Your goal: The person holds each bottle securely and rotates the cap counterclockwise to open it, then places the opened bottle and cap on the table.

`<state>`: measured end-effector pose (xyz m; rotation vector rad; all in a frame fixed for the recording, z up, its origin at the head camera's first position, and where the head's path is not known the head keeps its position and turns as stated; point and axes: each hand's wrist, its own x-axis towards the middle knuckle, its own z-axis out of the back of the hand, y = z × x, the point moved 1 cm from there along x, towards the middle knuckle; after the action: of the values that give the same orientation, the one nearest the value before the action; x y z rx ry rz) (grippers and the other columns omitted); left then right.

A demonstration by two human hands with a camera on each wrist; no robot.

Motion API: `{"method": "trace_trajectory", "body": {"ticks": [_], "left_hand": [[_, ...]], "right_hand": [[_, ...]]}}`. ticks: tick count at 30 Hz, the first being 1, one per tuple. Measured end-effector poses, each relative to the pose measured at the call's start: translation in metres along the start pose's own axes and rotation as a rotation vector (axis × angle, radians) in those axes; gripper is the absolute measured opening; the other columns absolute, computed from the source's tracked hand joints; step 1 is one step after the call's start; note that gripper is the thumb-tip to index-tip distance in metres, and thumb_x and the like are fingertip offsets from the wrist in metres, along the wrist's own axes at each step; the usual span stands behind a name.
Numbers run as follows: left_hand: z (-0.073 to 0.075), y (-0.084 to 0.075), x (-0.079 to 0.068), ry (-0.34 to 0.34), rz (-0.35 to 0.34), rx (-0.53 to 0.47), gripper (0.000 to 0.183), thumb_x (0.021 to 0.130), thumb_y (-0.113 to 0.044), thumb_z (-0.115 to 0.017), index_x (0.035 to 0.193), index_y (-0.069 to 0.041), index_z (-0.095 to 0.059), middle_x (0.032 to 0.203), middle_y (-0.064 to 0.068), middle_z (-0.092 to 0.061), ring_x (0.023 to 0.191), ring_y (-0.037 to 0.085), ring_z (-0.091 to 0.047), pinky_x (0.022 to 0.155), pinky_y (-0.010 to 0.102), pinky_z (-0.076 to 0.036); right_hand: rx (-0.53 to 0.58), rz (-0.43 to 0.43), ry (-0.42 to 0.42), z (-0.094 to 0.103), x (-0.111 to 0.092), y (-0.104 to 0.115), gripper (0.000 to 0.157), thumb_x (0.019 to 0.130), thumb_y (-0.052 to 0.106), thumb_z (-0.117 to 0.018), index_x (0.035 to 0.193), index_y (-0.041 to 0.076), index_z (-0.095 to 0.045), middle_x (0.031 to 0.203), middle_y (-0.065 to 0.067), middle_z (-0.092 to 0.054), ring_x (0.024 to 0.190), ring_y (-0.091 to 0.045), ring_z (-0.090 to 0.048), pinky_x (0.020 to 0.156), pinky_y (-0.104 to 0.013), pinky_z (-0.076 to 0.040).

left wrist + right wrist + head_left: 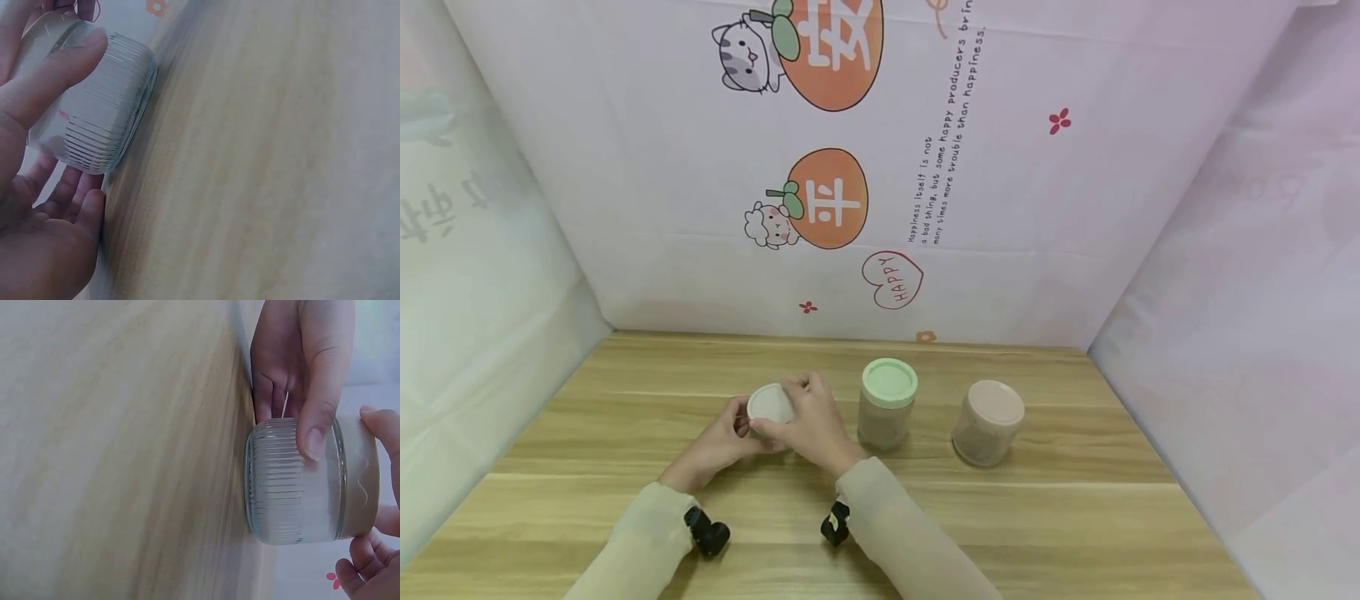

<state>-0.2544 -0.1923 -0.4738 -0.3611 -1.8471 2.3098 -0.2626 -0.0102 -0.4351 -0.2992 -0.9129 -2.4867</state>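
Note:
A small clear glass jar (275, 487) with ribbed sides stands on the table toward the left, mostly hidden by the hands in the head view. My left hand (718, 447) grips its glass body, thumb pressed on the near side. On top sits a whitish round lid (767, 403), and my right hand (815, 423) holds it by the rim with thumb and fingers. In the right wrist view the lid is seated against the jar's mouth, and the jar's base is at the tabletop.
Right of my hands stands a taller jar (883, 425) with a light green lid (889, 382). Farther right is a jar (977, 442) with a pinkish lid (996, 402). The wooden table (1045, 533) ends at a printed white cloth (1000, 292) behind, with white cloth at both sides.

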Motion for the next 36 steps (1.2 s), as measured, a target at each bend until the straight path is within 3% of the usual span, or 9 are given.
{"method": "trace_trajectory", "body": {"ticks": [6, 11, 20, 23, 27, 31, 36], "left_hand": [[0.004, -0.001, 0.001, 0.038, -0.028, -0.005, 0.088, 0.083, -0.017, -0.084, 0.147, -0.003, -0.026, 0.146, 0.02, -0.037, 0.136, 0.039, -0.038, 0.112, 0.054, -0.034], [0.005, -0.003, 0.001, 0.064, -0.031, -0.015, 0.089, 0.083, -0.017, -0.084, 0.148, -0.001, -0.025, 0.15, 0.021, -0.033, 0.142, 0.041, -0.029, 0.116, 0.058, -0.024], [0.007, -0.005, -0.002, 0.092, -0.031, -0.05, 0.094, 0.089, -0.011, -0.078, 0.154, 0.003, -0.012, 0.156, 0.027, -0.021, 0.147, 0.044, -0.017, 0.119, 0.054, -0.015], [0.006, -0.004, -0.003, 0.093, -0.028, -0.057, 0.094, 0.089, -0.012, -0.078, 0.154, 0.003, -0.012, 0.157, 0.028, -0.02, 0.147, 0.044, -0.017, 0.118, 0.053, -0.017], [0.006, -0.004, -0.003, 0.095, -0.023, -0.055, 0.094, 0.089, -0.013, -0.078, 0.154, 0.003, -0.012, 0.157, 0.027, -0.019, 0.147, 0.044, -0.015, 0.119, 0.053, -0.015], [0.005, -0.005, -0.004, 0.094, -0.029, -0.051, 0.093, 0.089, -0.015, -0.078, 0.153, 0.003, -0.012, 0.157, 0.028, -0.018, 0.147, 0.045, -0.015, 0.119, 0.054, -0.013], [0.005, -0.006, -0.004, 0.081, -0.031, -0.063, 0.09, 0.09, -0.012, -0.077, 0.153, 0.002, -0.014, 0.156, 0.027, -0.021, 0.146, 0.045, -0.018, 0.118, 0.056, -0.018]], "right_hand": [[0.027, 0.063, 0.022, 0.005, 0.005, -0.005, 0.069, 0.083, 0.048, -0.079, 0.134, 0.005, -0.063, 0.127, -0.01, -0.052, 0.113, -0.02, -0.048, 0.087, -0.029, -0.05], [0.01, 0.144, 0.107, 0.014, 0.009, -0.007, 0.064, 0.084, 0.038, -0.076, 0.136, 0.005, -0.061, 0.131, -0.012, -0.054, 0.118, -0.023, -0.048, 0.088, -0.027, -0.048], [0.041, 0.236, 0.289, 0.013, 0.019, -0.01, 0.087, 0.075, 0.025, -0.078, 0.152, 0.008, -0.041, 0.148, -0.007, -0.048, 0.124, -0.016, -0.048, 0.096, -0.024, -0.043], [0.024, 0.265, 0.316, 0.011, 0.019, -0.009, 0.085, 0.076, 0.024, -0.075, 0.152, 0.009, -0.041, 0.151, -0.005, -0.046, 0.136, -0.023, -0.042, 0.109, -0.037, -0.038], [-0.001, 0.236, 0.36, 0.011, 0.015, -0.007, 0.077, 0.082, 0.032, -0.069, 0.153, 0.017, -0.042, 0.161, 0.0, -0.031, 0.15, -0.03, -0.019, 0.115, -0.062, -0.021], [0.007, 0.216, 0.337, 0.011, 0.013, -0.006, 0.072, 0.085, 0.037, -0.064, 0.152, 0.021, -0.044, 0.164, 0.001, -0.021, 0.151, -0.031, -0.013, 0.114, -0.066, -0.017], [-0.052, 0.183, 0.222, 0.01, 0.01, -0.003, 0.065, 0.088, 0.046, -0.064, 0.147, 0.02, -0.052, 0.157, -0.005, -0.037, 0.144, -0.029, -0.031, 0.113, -0.052, -0.03]]}}
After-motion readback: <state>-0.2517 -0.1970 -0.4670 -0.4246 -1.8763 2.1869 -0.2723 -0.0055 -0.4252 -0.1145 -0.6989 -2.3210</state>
